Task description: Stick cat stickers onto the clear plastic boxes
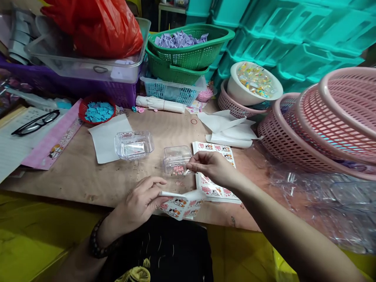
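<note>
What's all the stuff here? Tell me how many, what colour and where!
Sticker sheet: 1, pink-and-white, left hand
Sticker pile: 1, pink-and-white, table
Small boxes: 2, clear, table
Plastic boxes: many, clear, right
Papers: several, white, table
Roll: 1, white, back
Small bowl: 1, red, left
Glasses: 1, black, left
Card: 1, pink, left
Bag: 1, red, back left
Tub: 1, clear, under bag
Big basket: 1, purple, under tub
Oval baskets: 2+, green, back
Low basket: 1, light blue, under those
Big bowl: 1, white, back right
Round baskets: 4+, pink, right
Bins: many, teal, back
Table: 1, brown, centre
Left hand: 1, bare, holding sheet
Right hand: 1, bare, by small box
</note>
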Demonstrator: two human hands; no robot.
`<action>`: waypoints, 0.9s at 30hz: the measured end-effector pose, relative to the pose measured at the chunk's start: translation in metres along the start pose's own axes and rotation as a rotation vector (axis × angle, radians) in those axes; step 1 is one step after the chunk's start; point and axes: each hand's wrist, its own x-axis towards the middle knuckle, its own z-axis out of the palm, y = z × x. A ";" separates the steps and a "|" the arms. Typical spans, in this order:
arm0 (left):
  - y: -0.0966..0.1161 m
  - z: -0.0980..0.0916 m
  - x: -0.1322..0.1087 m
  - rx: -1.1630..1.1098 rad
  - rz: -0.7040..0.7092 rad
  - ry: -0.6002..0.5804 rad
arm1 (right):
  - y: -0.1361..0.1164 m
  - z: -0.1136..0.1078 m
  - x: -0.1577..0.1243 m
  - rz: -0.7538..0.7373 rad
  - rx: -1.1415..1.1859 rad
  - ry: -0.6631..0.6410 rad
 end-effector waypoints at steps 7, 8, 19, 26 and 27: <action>0.003 0.000 0.000 0.181 0.076 0.068 | -0.005 -0.001 0.010 -0.007 -0.123 -0.027; 0.004 0.000 0.000 0.192 0.082 0.065 | -0.005 -0.001 0.011 -0.007 -0.134 -0.025; 0.001 0.004 0.002 0.228 0.100 -0.004 | -0.004 0.002 0.012 -0.005 -0.134 -0.006; 0.004 0.005 0.007 0.262 0.093 -0.049 | -0.005 0.004 0.010 -0.006 -0.156 0.010; 0.004 0.005 0.009 0.266 0.092 -0.063 | -0.005 0.004 0.010 -0.009 -0.168 0.013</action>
